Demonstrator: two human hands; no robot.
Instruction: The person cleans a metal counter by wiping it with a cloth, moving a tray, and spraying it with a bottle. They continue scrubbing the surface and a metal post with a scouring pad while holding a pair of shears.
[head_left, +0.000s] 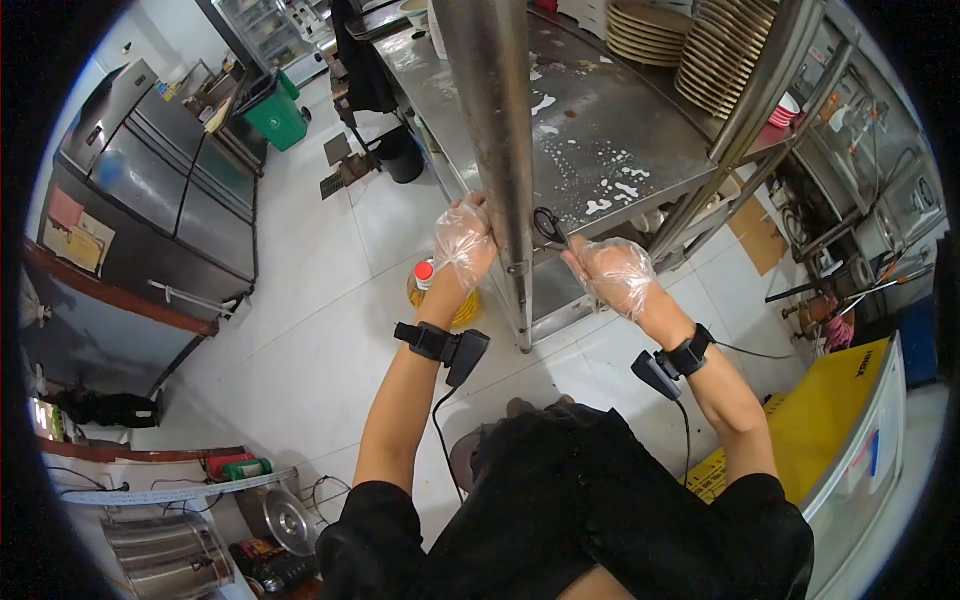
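My left hand (464,245), in a clear plastic glove, is closed against the left side of a steel post (495,130). Its fingertips are partly hidden at the post, so what they hold cannot be made out. To the right of the post, my right hand (618,275), also gloved, is closed on a pair of scissors. The black-handled scissors (548,226) point their finger loops up and left, away from the hand. Below my left hand, partly covered by the forearm, a bottle of yellow oil with a red cap (424,271) stands on the floor.
A wet steel table (640,130) with stacked plates (725,55) lies ahead. A steel refrigerator (150,160), a green bin (275,118) and a black bucket (402,155) are left. A yellow-topped chest (835,420) stands close at right, a metal pot (165,555) at lower left.
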